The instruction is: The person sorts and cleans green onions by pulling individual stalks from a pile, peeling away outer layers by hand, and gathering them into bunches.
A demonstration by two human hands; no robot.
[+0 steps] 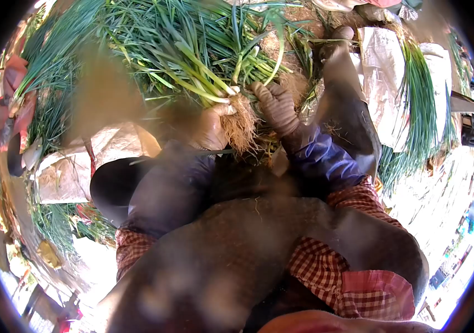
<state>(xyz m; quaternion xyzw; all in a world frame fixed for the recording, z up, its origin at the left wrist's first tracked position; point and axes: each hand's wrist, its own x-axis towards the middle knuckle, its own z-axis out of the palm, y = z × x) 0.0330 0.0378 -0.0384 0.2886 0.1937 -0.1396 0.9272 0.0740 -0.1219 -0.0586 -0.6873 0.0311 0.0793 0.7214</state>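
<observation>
My left hand (212,129) is closed around a bunch of green onions (203,83), at the white stem ends. Their tangled brown roots (241,125) hang toward me beside the hand, and the leaves spread away from me. Just to the right, my gloved right hand (278,108) has its fingers curled together. A single curved green onion stalk (279,55) runs down to its fingertips, and the hand seems to pinch it. Blurry smudges on the lens partly hide the left hand and wrist.
A large heap of green onions (142,33) lies in front. To the right, more long green onions (420,100) rest over a white sack (381,72). Another pale sack (62,177) is at left. My dark-covered knees and legs frame the work spot. Another person's reddish clothing (18,75) shows far left.
</observation>
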